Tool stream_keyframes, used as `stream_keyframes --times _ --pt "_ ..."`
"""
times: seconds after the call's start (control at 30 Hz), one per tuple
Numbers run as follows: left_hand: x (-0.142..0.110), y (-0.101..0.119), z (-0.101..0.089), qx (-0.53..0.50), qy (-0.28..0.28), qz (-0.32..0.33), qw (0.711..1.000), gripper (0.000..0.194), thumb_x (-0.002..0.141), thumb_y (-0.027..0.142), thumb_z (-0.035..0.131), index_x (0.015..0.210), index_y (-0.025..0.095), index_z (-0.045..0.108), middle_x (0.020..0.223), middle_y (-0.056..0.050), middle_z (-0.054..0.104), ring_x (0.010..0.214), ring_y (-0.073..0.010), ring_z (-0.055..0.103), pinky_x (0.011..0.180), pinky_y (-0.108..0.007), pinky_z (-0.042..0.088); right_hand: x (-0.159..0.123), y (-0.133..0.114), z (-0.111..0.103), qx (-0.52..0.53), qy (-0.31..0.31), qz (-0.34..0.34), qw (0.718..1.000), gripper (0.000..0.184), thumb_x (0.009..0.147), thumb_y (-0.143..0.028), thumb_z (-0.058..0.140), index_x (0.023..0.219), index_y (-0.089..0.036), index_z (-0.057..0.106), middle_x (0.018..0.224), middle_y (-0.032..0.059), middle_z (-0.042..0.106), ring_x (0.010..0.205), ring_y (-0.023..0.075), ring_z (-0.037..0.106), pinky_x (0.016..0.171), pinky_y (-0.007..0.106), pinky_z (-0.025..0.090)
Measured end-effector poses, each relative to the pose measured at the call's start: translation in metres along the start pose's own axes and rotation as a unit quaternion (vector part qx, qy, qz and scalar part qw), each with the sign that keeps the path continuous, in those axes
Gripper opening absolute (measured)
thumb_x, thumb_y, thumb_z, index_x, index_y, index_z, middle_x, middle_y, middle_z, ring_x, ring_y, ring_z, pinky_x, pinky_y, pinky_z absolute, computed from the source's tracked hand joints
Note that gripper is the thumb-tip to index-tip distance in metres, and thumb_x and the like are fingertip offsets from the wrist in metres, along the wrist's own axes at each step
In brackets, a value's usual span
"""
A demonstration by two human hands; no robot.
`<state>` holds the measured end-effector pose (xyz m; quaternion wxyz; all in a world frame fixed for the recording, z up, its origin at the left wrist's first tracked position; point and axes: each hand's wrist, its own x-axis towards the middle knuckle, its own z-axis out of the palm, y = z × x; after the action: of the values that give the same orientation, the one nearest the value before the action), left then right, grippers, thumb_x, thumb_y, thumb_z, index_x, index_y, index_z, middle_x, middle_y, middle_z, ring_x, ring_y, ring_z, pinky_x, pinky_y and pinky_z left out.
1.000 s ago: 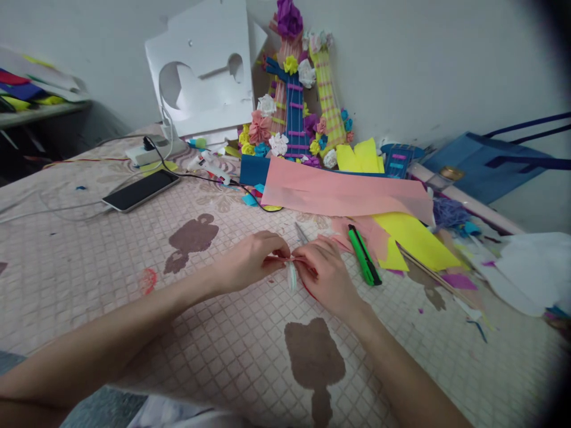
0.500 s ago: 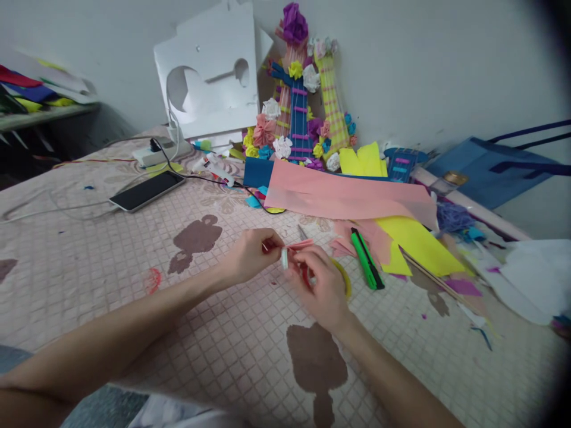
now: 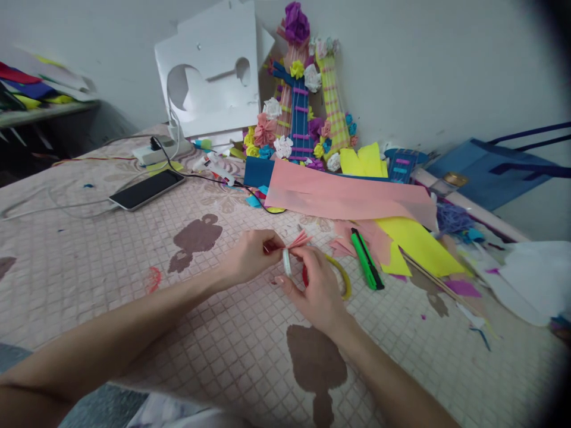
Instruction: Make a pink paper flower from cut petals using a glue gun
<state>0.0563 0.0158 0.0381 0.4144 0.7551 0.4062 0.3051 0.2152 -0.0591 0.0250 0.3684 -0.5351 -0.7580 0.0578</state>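
Observation:
Over the middle of the table, my left hand pinches a small pleated piece of pink paper, its folds fanning out to the right. Below the pinch hangs a short white strip; whether it is string or paper I cannot tell. My right hand is beside it, thumb apart from the fingers, with its fingertips close to the strip and the pleats. Partly hidden under that hand lie scissors with red and yellow handles. A green box cutter rests to the right.
Behind the hands lie a long pink paper sheet and yellow paper. A phone, a glue gun and cables are on the left. Decorated paper guitars and white foam board stand at the wall.
My right hand has let go of the pleated paper and its thumb has moved away from the fingers. The pink pleats now fan out, and the scissors' yellow handle shows.

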Motion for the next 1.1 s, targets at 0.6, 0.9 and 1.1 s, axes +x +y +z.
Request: stream_keyframes --times 0.6,0.9,1.1 --pt "0.002 -0.003 -0.002 -0.042 -0.050 -0.023 0.998 0.015 0.075 0.018 0.056 0.083 0.013 0.068 0.072 -0.002 0.069 0.065 -0.0113 0.061 0.060 -0.020 0.046 0.005 0.013 -0.001 0.187 -0.033 0.042 0.981 0.016 0.086 -0.035 0.054 0.079 -0.021 0.056 0.089 0.0033 0.054 0.078 0.0151 0.053 0.067 0.027 0.046" --pt "0.003 -0.006 -0.005 -0.072 -0.060 -0.040 0.995 0.014 0.075 0.020 0.058 0.080 0.012 0.068 0.068 -0.002 0.067 0.061 -0.0101 0.059 0.054 -0.018 0.042 0.007 0.012 -0.006 0.208 -0.039 0.062 0.975 0.021 0.089 -0.032 0.048 0.073 -0.020 0.054 0.094 0.0049 0.058 0.087 0.0158 0.057 0.072 0.027 0.046" --pt "0.004 -0.006 -0.007 -0.083 -0.058 -0.024 0.995 0.014 0.075 0.020 0.058 0.080 0.011 0.068 0.067 -0.002 0.065 0.060 -0.0093 0.056 0.053 -0.018 0.040 0.008 0.010 -0.008 0.213 -0.034 0.069 0.974 0.018 0.087 -0.027 0.050 0.072 -0.019 0.055 0.097 0.0060 0.061 0.087 0.0161 0.059 0.069 0.027 0.047"
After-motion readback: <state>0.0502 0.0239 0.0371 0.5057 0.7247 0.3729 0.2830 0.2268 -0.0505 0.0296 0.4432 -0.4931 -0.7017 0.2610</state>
